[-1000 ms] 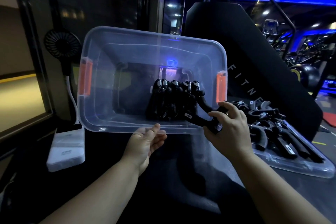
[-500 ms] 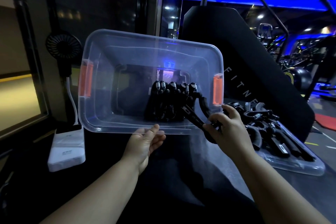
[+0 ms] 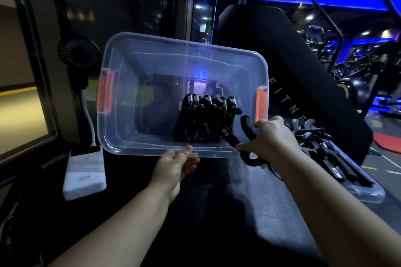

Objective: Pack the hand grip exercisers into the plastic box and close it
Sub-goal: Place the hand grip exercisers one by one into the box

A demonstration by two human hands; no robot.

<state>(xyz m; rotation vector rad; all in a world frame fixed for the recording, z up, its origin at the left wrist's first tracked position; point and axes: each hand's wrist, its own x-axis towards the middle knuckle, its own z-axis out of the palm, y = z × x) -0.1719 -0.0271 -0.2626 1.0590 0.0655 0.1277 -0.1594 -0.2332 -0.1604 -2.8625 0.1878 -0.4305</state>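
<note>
The left hand (image 3: 175,165) grips the near rim of the clear plastic box (image 3: 184,46), which is tipped with its open mouth toward the camera and its long axis running left to right. The right hand (image 3: 273,136) grasps a black hand grip exerciser (image 3: 247,125) at the box's near right corner, its handles slanting up and left into the box. Packed exercisers (image 3: 206,121) stand in a row inside, springs toward the far wall.

2 arms visible, bare from forearm down to fingertips. The left hand (image 3: 175,165) is bare, the right hand (image 3: 273,136) bare too. Forearms smooth and rounded. Whatever is worn higher up falls outside the frame, cannot tell.
</note>
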